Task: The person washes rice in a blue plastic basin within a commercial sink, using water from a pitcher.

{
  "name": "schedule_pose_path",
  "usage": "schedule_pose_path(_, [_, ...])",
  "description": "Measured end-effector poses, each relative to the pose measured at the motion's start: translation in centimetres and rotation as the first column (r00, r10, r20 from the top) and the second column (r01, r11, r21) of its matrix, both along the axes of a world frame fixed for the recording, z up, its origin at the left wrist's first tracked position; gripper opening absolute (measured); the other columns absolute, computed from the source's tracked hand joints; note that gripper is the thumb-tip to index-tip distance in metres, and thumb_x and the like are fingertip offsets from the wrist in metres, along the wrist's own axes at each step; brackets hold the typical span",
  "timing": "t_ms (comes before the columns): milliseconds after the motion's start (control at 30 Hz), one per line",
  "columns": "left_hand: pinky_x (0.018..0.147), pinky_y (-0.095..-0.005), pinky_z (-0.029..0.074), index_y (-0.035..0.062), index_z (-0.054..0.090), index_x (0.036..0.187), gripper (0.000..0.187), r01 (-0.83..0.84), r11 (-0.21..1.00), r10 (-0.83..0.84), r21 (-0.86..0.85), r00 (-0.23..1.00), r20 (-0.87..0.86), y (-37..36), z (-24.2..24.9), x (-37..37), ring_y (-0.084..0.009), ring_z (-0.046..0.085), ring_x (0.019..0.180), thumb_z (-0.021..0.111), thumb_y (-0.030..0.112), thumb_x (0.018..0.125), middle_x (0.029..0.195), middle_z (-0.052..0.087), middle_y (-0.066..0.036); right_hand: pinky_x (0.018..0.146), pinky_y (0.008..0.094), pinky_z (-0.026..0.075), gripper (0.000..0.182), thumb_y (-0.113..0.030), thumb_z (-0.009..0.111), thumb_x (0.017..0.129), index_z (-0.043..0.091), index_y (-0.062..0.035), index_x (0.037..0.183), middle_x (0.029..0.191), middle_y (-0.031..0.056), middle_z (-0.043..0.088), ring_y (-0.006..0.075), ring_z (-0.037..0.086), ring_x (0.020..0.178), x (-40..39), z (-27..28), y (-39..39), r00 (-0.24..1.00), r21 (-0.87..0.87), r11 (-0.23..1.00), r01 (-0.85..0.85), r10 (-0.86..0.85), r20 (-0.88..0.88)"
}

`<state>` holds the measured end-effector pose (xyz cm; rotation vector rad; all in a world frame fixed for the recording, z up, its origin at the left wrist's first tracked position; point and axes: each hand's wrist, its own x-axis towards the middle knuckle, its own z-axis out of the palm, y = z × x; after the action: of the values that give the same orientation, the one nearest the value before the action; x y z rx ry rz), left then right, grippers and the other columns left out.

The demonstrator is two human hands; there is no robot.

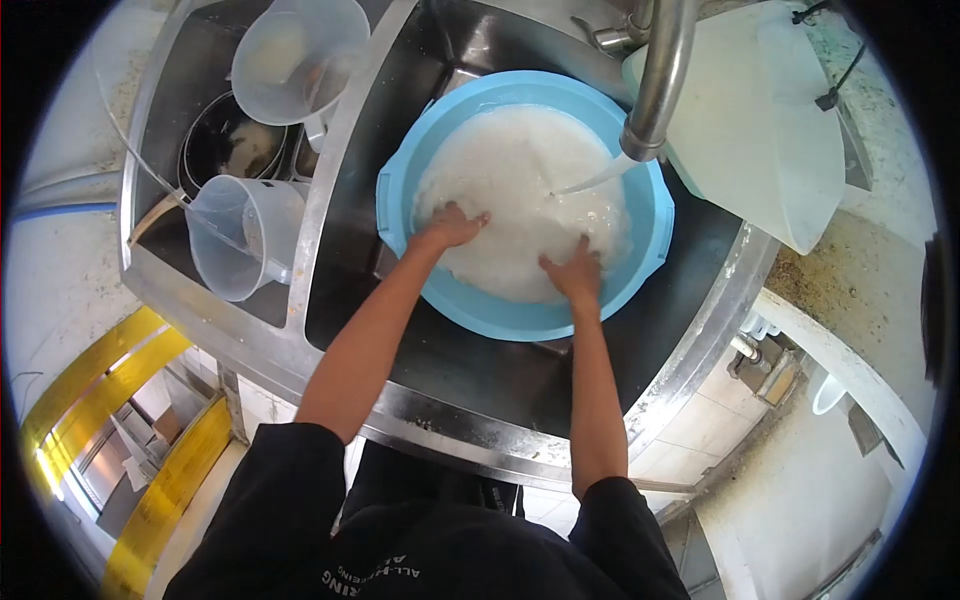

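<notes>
A round light-blue plastic basin [652, 215] holds cloudy, whitish water [510, 165]. My left hand [455, 226] dips into the left side of this water, its thumb apart from the fingers. Nearer the basin's front right, my right hand [577, 272] is also partly in the water with thumb and fingers spread. Neither hand shows anything held, though the submerged fingertips are hidden. Water runs from a metal faucet [660, 85] into the basin. What lies beneath the cloudy surface cannot be made out.
The basin sits in a steel sink [420, 365]. Left of it, a second compartment holds two translucent pitchers [225, 240] and a dark pot [235, 150]. A pale translucent container [760, 120] stands right of the faucet. Yellow bars [165, 490] are at lower left.
</notes>
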<state>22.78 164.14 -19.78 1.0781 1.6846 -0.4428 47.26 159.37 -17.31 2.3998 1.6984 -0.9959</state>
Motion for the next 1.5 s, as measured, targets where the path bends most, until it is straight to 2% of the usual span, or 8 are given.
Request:
schedule_pose_path(233, [0.116,-0.0447,0.025,0.0015,0.036,0.146,0.089,-0.823,0.546,0.829,-0.158,0.502,0.247,-7.5,-8.4,3.5,-0.0379,0.041,0.134,0.04,0.07,0.088,0.144,0.046,-0.02,0.103,0.0458,0.042,0.068,-0.033,0.064,0.08,0.046,-0.0004,0.137,0.133,0.0219,0.054,0.0355,0.05,0.125,-2.2,-5.2,-0.6,0.848,-0.53,0.777,0.339,-0.496,-0.186])
schedule_pose_path(467, [0.105,-0.0519,0.04,0.0099,0.04,0.145,0.08,-0.6,0.107,0.885,-0.793,-0.307,0.351,-2.5,0.7,3.6,-0.0337,0.05,0.127,0.026,0.07,0.094,0.146,0.045,-0.013,0.109,0.0456,0.037,0.062,-0.047,0.045,0.099,0.041,-0.0046,0.143,0.137,0.0157,0.053,0.029,0.05,0.127,-2.9,-2.2,0.7,-0.503,-0.832,0.372,0.411,-0.669,-0.547])
schedule_pose_path(633, [0.108,-0.05,0.036,0.007,0.042,0.144,0.091,-0.639,0.145,0.776,-0.755,-0.399,0.487,1.6,3.8,2.6,-0.0356,0.049,0.128,0.026,0.078,0.089,0.142,0.049,-0.016,0.11,0.0435,0.035,0.061,-0.044,0.044,0.1,0.037,-0.0013,0.144,0.141,0.0143,0.049,0.0282,0.048,0.128,-1.4,1.8,2.3,-0.116,-0.551,0.599,0.581,-0.609,-0.785])
schedule_pose_path(700, [0.111,-0.0474,0.032,0.0045,0.039,0.145,0.092,-0.683,0.73,0.576,-0.007,0.61,0.544,1.8,3.9,1.2,-0.0378,0.045,0.132,0.026,0.077,0.089,0.142,0.048,-0.02,0.109,0.0446,0.036,0.066,-0.039,0.051,0.097,0.033,0.0024,0.145,0.143,0.018,0.046,0.031,0.046,0.131,0.7,-0.2,2.0,0.623,-0.105,0.914,0.391,-0.347,-0.701])
schedule_pose_path(800, [0.113,-0.045,0.027,-0.0069,0.034,0.144,0.098,-0.14,0.957,0.105,0.255,0.983,0.148,-0.5,-0.9,-1.0,-0.0361,0.038,0.136,0.026,0.075,0.091,0.148,0.038,-0.023,0.108,0.0429,0.036,0.071,-0.037,0.059,0.089,0.037,0.0058,0.141,0.137,0.0244,0.05,0.0347,0.047,0.129,0.9,1.7,1.6,0.988,-0.05,0.987,-0.153,0.154,0.02])
schedule_pose_path(1133, [0.114,-0.0461,0.027,0.0064,0.035,0.148,0.089,-0.786,0.528,0.795,-0.322,0.324,0.513,-7.4,-9.3,3.1,-0.0345,0.037,0.137,0.029,0.074,0.09,0.15,0.038,-0.017,0.102,0.0542,0.04,0.06,-0.032,0.055,0.089,0.043,-0.0034,0.14,0.133,0.0241,0.053,0.0388,0.048,0.126,-2.7,-6.3,-1.2,0.973,-0.474,0.851,-0.226,0.177,-0.146])
schedule_pose_path(1200, [0.109,-0.0495,0.035,0.0133,0.035,0.149,0.085,-0.668,0.26,0.955,-0.698,0.072,0.287,-6.2,-5.4,3.3,-0.0329,0.041,0.135,0.027,0.075,0.09,0.147,0.043,-0.013,0.105,0.0513,0.04,0.073,-0.048,0.049,0.091,0.035,-0.0002,0.144,0.144,0.0194,0.045,0.0359,0.045,0.13,-3.5,-5.9,-2.9,0.485,-0.491,0.639,0.592,-0.769,-0.416])
schedule_pose_path(1500, [0.108,-0.0531,0.036,0.0013,0.039,0.143,0.09,-0.668,0.077,0.819,-0.74,-0.38,0.429,1.3,7.5,1.7,-0.0374,0.045,0.131,0.025,0.074,0.091,0.14,0.048,-0.021,0.11,0.0476,0.034,0.058,-0.038,0.048,0.1,0.035,-0.0053,0.146,0.147,0.0147,0.041,0.0334,0.041,0.135,-2.2,4.4,1.9,-0.256,-0.629,0.507,0.589,-0.621,-0.741])
